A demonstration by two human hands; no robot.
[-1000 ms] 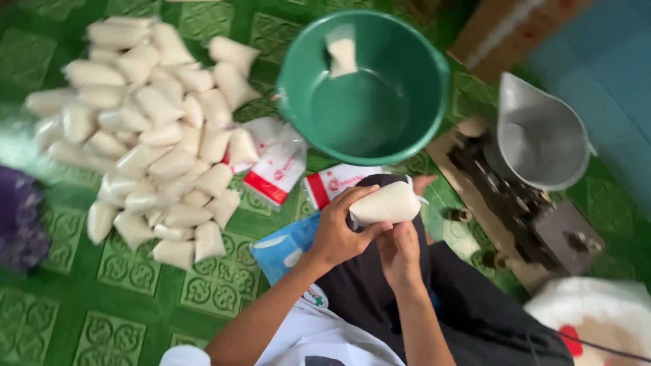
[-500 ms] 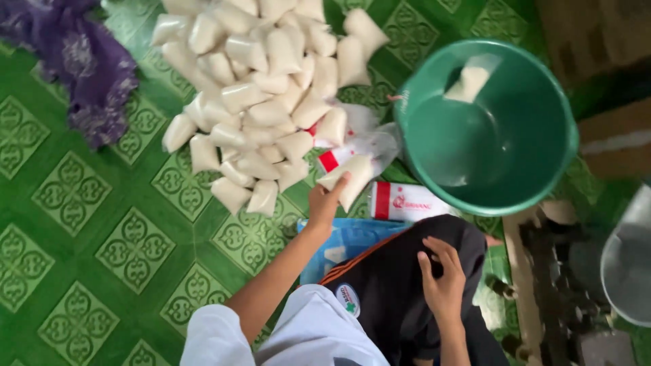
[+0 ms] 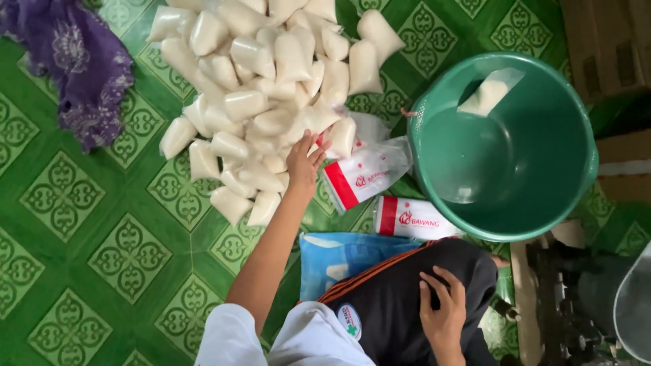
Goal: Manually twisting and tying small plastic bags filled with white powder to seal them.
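In the head view, the left hand (image 3: 304,160) lay flat with fingers spread on a heap of filled bags (image 3: 264,95), touching the near edge of the pile and gripping nothing. The bags were small, plump pouches of clear plastic packed with something white and grainy (what exactly could not be told), rounded like little pillows and piled loosely on the floor (image 3: 81,257), which was glossy green with a repeating ornamental pattern. The right hand (image 3: 442,310) rested open, fingers relaxed, on the person's dark trouser leg (image 3: 386,298), well apart from the pile. Just beside the left hand lay two flat printed packets (image 3: 380,190) in red and white, and below them a blue plastic bag (image 3: 339,254), partly under the leg. A round green plastic basin (image 3: 515,196), smooth-walled, stood to the right of the packets; one white filled pouch (image 3: 489,93) leaned against its inner wall. A crumpled purple cloth (image 3: 71,64) lay at the upper left.
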